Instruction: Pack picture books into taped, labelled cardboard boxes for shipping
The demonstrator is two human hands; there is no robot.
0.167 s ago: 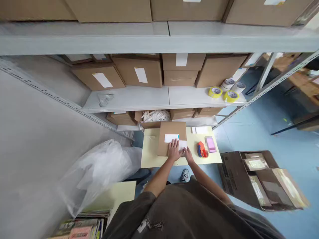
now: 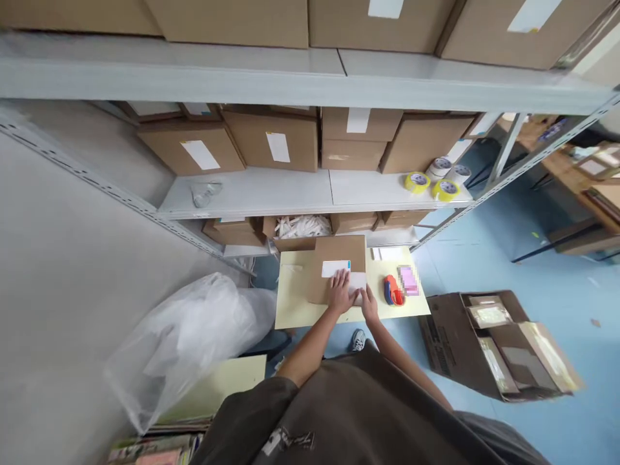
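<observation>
A flat cardboard box [image 2: 322,252] lies on a pale yellow table [image 2: 290,310] in front of me. It bears one white label [image 2: 334,266] near its middle and a second white label [image 2: 358,280] at its lower right. My left hand [image 2: 341,294] rests flat on the box, fingers spread over the first label's lower edge. At the box's near right corner, my right hand [image 2: 369,305] is closed at the edge of the second label, thumb on top. Its other fingertips are partly hidden. Right of it lie a red and blue tape dispenser [image 2: 393,290] and a pink pad [image 2: 408,281].
A grey shelf [image 2: 271,187] with cardboard boxes rises beyond the table, with tape rolls [image 2: 445,190] at its right end. A clear plastic bag [image 2: 203,329] bulges at the left. A large open carton [image 2: 445,342] with packages stands on the floor at right.
The view has turned slightly. The box and both hands sit a little farther right on the table; the hands keep nearly the same pose on the box.
</observation>
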